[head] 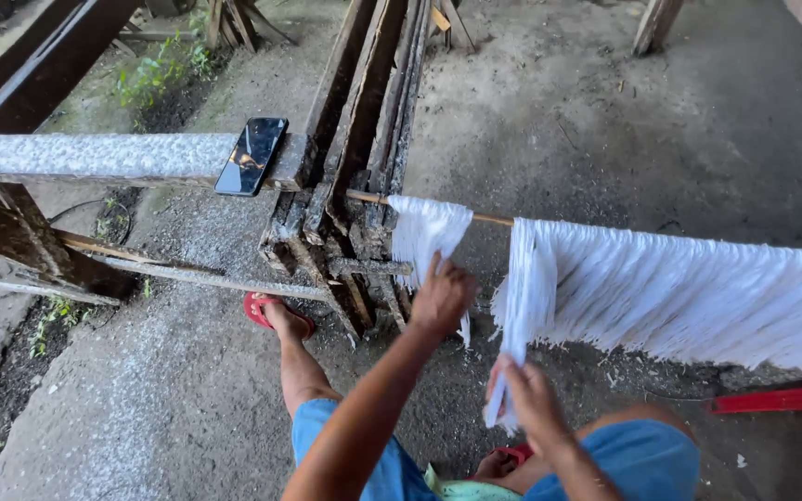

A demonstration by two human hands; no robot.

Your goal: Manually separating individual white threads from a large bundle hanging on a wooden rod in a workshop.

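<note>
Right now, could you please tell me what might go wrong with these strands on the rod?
1. The left hand holds a small bunch close to the rough wooden frame; strands could snag there.
2. The right hand pulls a clump downward; the thin rod might bend or slip.
3. The phone overhangs the beam and could fall.

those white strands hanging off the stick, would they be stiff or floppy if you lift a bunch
Probably floppy: the white strands hang straight down from the thin stick and drape over it. The bunch in the right hand bends and trails below the grip, so it likely sags when lifted. They look light, since the slim stick carries the whole curtain without visibly bowing.
</note>
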